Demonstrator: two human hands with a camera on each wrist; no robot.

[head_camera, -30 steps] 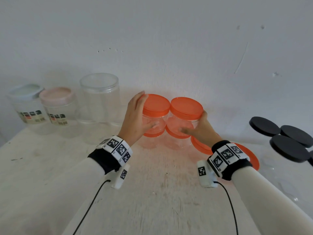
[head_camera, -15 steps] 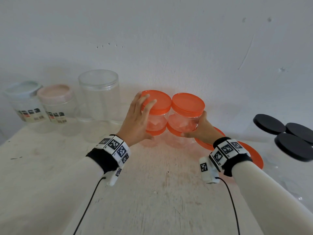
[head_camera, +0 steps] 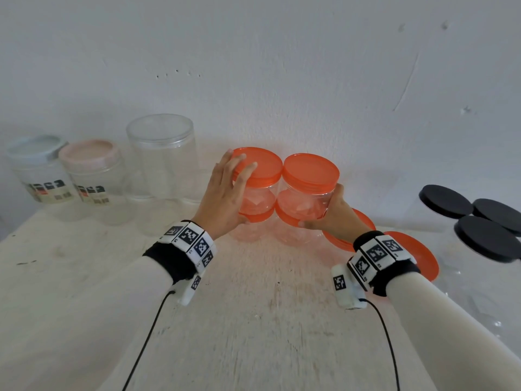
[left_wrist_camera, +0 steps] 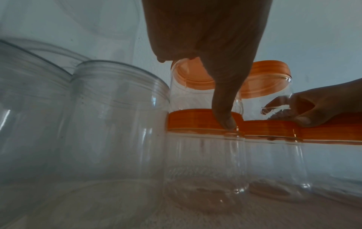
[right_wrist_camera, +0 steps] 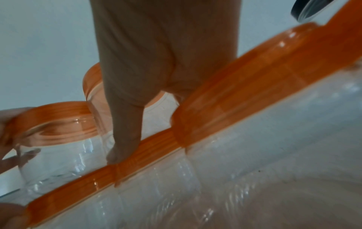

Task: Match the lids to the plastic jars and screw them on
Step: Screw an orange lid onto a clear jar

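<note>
Two small clear jars with orange lids are held side by side at the back of the table. My left hand (head_camera: pixel 228 190) grips the left jar (head_camera: pixel 260 196), fingers over its lid (head_camera: pixel 262 165), thumb low. My right hand (head_camera: pixel 334 213) grips the right jar (head_camera: pixel 306 203) from the right under its lid (head_camera: pixel 310 170). Both sit on, or just above, the orange lids (head_camera: pixel 260 217) of two lower clear jars (head_camera: pixel 296 235). In the left wrist view my thumb (left_wrist_camera: pixel 225 111) reaches down to the lower lid (left_wrist_camera: pixel 192 119). A right finger (right_wrist_camera: pixel 125 131) touches the lower lid's rim (right_wrist_camera: pixel 152 148).
A blue-lidded jar (head_camera: pixel 36 170), a pink-lidded jar (head_camera: pixel 90 176) and a tall clear jar (head_camera: pixel 160 153) stand at the back left, lidless clear jars (left_wrist_camera: pixel 117 124) before them. More orange-lidded jars (head_camera: pixel 414 252) and black-lidded jars (head_camera: pixel 445 200) crowd the right. The wall is close behind.
Both hands have tightened round the upper jars, and my left fingers now reach over the lid. The two jars sit slightly higher in view and lean apart at the top.
</note>
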